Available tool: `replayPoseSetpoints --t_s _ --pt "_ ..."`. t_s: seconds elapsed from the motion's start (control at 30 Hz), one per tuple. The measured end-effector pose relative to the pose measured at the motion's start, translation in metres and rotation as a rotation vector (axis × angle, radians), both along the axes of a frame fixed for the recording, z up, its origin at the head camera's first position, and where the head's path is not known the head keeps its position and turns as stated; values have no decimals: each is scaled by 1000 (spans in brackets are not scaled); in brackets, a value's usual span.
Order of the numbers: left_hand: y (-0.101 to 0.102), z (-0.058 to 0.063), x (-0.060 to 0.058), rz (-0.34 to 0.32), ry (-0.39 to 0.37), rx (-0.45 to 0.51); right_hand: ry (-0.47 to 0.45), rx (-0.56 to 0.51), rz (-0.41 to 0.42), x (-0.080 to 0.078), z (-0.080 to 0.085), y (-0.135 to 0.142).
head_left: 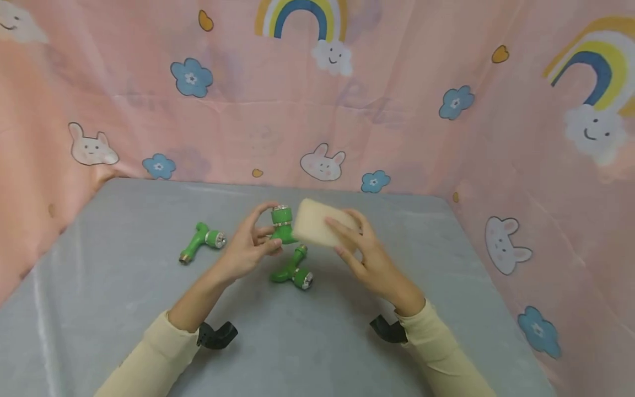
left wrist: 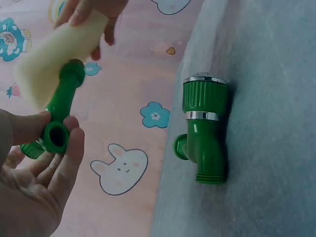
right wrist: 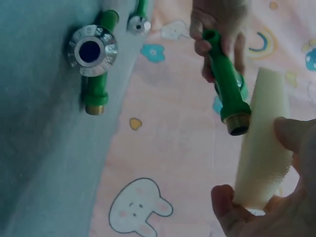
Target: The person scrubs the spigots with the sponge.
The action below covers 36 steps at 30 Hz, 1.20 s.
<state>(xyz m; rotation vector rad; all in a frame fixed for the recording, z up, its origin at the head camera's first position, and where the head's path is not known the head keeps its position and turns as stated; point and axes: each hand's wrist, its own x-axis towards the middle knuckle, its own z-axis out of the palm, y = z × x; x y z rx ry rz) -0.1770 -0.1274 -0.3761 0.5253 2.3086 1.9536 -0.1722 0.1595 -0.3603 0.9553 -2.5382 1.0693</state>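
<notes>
A green tap (head_left: pixel 281 218) with a silvery cap is held between the thumb and fingers of my left hand (head_left: pixel 245 248), raised above the table. My right hand (head_left: pixel 372 259) grips a cream-coloured sponge (head_left: pixel 317 222), also in the air. In the right wrist view, the sponge (right wrist: pixel 264 143) stands right beside the brass threaded end of the held tap (right wrist: pixel 227 86); whether they touch, I cannot tell. Below the hands, a second green tap (head_left: pixel 286 274) lies on the table. To the left of my left hand lies a third green tap (head_left: pixel 198 242).
The grey cloth-covered table (head_left: pixel 124 309) spreads under both arms. Behind it hangs a pink curtain (head_left: pixel 223 132) printed with rabbits, flowers and rainbows, which continues along the sides. Black curved mounts (head_left: pixel 218 335) stick out from both wrists.
</notes>
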Motion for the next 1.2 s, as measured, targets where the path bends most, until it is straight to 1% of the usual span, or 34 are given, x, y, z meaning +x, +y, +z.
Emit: replayPoseSetpoints --t_s 0.07,0.13,0.23,0.3,0.4,0.47,0.53,0.63,0.73,0.8,0.87,0.93,1.03,1.1,1.2 --pt "-1 -1 1 14 42 -48 -51 53 10 0 0 -2" --pt "-1 -1 2 36 94 -118 -91 100 -15 -1 1 0" --pt "0 -3 3 39 140 -195 -120 100 -53 -3 2 6" --pt "1 -4 4 31 153 -228 -96 67 -67 -3 3 7" --pt "4 -5 5 15 153 -225 -45 19 -29 -2 3 1" --pt "5 -4 5 8 159 -221 -23 26 4 -1 2 -5" --pt "5 -3 5 6 160 -195 -34 48 29 -1 1 -9" --pt "5 -2 5 19 186 -152 -65 82 8 -1 1 -8" --pt "5 -2 3 27 224 -121 -80 60 -37 -2 4 -2" --pt "5 -3 3 27 245 -138 -63 21 -56 -2 4 1" --pt "8 -4 4 26 265 -173 -21 -17 -59 -1 4 1" --pt "11 -5 6 31 276 -219 15 -42 -34 3 3 -2" --pt "15 -6 9 35 287 -260 77 -36 10 7 -1 -9" --pt "16 -6 11 30 281 -247 91 -29 30 8 -4 -13" --pt "15 -6 11 17 265 -193 105 -11 -4 6 -7 -12"
